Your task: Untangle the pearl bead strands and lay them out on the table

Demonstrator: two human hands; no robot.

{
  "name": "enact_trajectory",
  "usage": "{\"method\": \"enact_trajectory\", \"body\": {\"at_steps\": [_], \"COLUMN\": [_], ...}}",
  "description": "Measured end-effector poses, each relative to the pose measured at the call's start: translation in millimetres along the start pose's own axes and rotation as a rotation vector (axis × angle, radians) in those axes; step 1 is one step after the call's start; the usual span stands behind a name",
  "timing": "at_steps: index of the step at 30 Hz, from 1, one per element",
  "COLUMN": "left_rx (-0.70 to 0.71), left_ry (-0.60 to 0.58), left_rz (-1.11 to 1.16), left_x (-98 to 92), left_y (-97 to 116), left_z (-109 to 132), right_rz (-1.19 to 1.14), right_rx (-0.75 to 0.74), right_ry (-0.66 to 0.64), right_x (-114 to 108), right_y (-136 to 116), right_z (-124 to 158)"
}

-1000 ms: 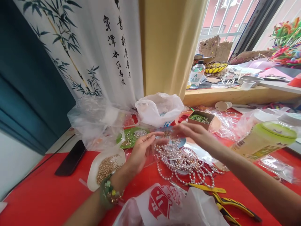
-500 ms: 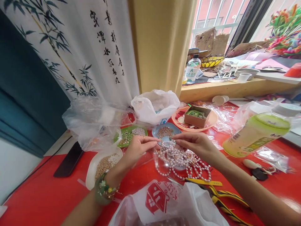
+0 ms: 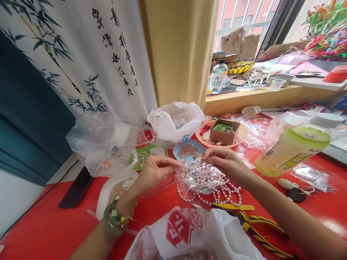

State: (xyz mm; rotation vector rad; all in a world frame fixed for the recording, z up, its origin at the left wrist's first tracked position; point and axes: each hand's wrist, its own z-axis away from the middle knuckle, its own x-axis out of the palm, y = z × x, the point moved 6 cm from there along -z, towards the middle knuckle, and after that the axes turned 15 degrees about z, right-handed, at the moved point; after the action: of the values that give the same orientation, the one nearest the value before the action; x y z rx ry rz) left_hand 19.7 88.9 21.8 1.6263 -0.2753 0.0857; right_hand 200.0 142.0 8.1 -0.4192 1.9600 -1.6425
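Note:
Between my two hands hangs a small clear plastic bag [image 3: 192,172], its upper edge pinched at both ends. My left hand [image 3: 159,171] has thumb and forefinger closed on the left corner. On the right corner, the fingers of my right hand [image 3: 223,160] are closed likewise. Behind and below the bag lie pearly bead strings [image 3: 223,189], spilling over a small dish that they mostly hide. Whether any beads are inside the bag I cannot tell. A blue plate [image 3: 202,146] of copper-coloured beads is just beyond my fingers.
A white dish [image 3: 102,198] of gold beads and a green plate [image 3: 140,167] stand left. Yellow-black pliers [image 3: 264,220] and a drink bottle [image 3: 294,146] are at right. A printed white bag [image 3: 151,238] lies in front. Farther back are a phone [image 3: 77,189] and a tin [image 3: 225,131].
The plastic bag now shows spread out between my hands. My right hand has risen slightly and its fingers have curled. The whole view has shifted a little.

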Motion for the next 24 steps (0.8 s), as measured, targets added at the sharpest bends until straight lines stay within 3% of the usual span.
{"method": "enact_trajectory", "body": {"at_steps": [14, 20, 24], "left_rx": [0.076, 0.005, -0.141], "left_ry": [-0.281, -0.332, -0.439], "left_rz": [-0.187, -0.134, -0.223], "left_x": [8.2, 8.8, 3.8], "left_y": [9, 5, 10], "left_z": [5, 6, 10], "right_rz": [-0.099, -0.069, -0.073], "right_rx": [-0.039, -0.045, -0.061], "right_ry": [-0.088, -0.076, 0.067], "right_x": [9, 8, -13], "right_y": [-9, -9, -22], "right_z": [2, 0, 0]}}
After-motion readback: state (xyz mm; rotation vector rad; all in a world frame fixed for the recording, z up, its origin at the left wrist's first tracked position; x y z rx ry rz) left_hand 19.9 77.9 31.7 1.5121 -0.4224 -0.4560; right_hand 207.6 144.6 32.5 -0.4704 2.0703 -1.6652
